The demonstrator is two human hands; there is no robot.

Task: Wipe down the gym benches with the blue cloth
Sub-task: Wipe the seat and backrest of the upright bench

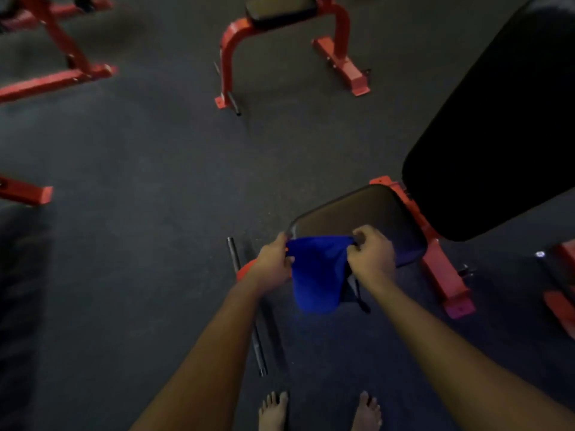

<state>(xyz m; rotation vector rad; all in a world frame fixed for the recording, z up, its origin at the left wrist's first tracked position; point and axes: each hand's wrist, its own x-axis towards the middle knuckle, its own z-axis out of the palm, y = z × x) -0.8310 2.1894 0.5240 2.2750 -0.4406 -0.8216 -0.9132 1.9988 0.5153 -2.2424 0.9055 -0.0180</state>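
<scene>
The left grip point(273, 262) and right grip point(371, 253) each pinch one upper corner of the cloth point(317, 275). Both grips are clenched on the fabric, thumbs on top. The cloth is stretched between them, and its lower part hangs free below the hands.

The cloth is held at the near edge of the seat surface point(367, 213), in front of it. Whether the fabric touches the pad cannot be told. The seat surface is dark and rounded at its corners. Behind it, to the right, the black backrest point(497, 135) stands tilted upward. Both pads sit on a red frame point(441, 275) resting on the floor point(140, 213).

A metal bar point(233, 250) lies on the floor under the left forearm. Two bare feet point(273, 409) stand near the bottom edge of the view. A second bench point(280, 9) with red legs stands well apart, farther back. The picture is dim and slightly blurred.
</scene>
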